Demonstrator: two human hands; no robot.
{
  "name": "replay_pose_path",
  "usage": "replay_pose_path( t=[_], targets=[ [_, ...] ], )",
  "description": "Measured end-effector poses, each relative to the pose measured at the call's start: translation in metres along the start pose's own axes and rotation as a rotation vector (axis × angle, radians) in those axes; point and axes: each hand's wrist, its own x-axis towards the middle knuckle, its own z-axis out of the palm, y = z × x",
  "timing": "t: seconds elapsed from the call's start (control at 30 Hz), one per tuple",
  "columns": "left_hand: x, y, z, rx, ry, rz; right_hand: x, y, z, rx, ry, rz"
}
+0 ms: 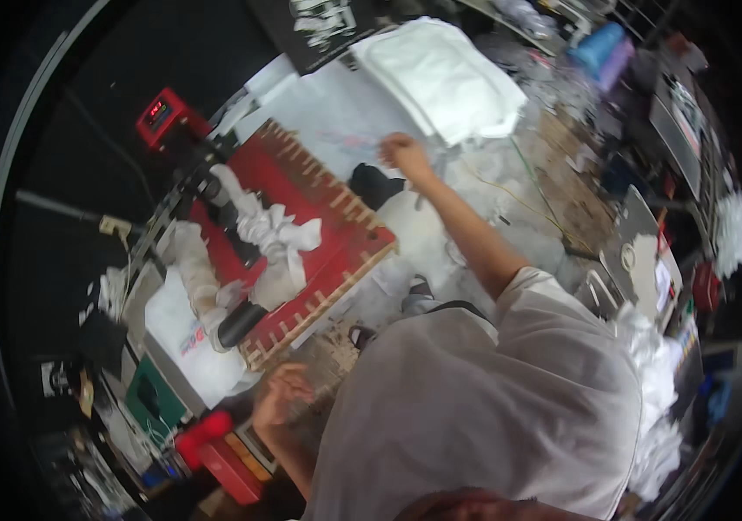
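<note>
Blur obscures the outstretched right hand (pixel 403 154) near the white sheet stack (pixel 440 76); that hand's grip I cannot tell. The shirt (pixel 475 391) partly covers the left forearm (pixel 291 456); the left hand (pixel 284 395), grip loosely spread, hangs near the red heat press (pixel 329 227).
</note>
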Motion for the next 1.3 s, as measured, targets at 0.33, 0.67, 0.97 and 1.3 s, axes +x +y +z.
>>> replay_pose_path(
  t=[0.33,0.67,0.97,1.3],
  targets=[
    [0.066,-0.04,0.077,0.258,0.041,-0.23,0.016,0.115,0.049,-1.241,-0.307,0.019],
    [0.142,-0.044,0.099,0.459,-0.028,-0.034,-0.073,0.063,-0.051,-0.272,-0.43,0.33],
    [0.196,-0.075,0.075,-0.094,0.108,-0.015,-0.211,-0.001,0.027,0.047,-0.556,0.131],
    [0.121,-0.072,0.011,1.304,0.676,0.155,-0.124,0.096,0.147,-1.148,-0.304,-1.262]
  ],
)
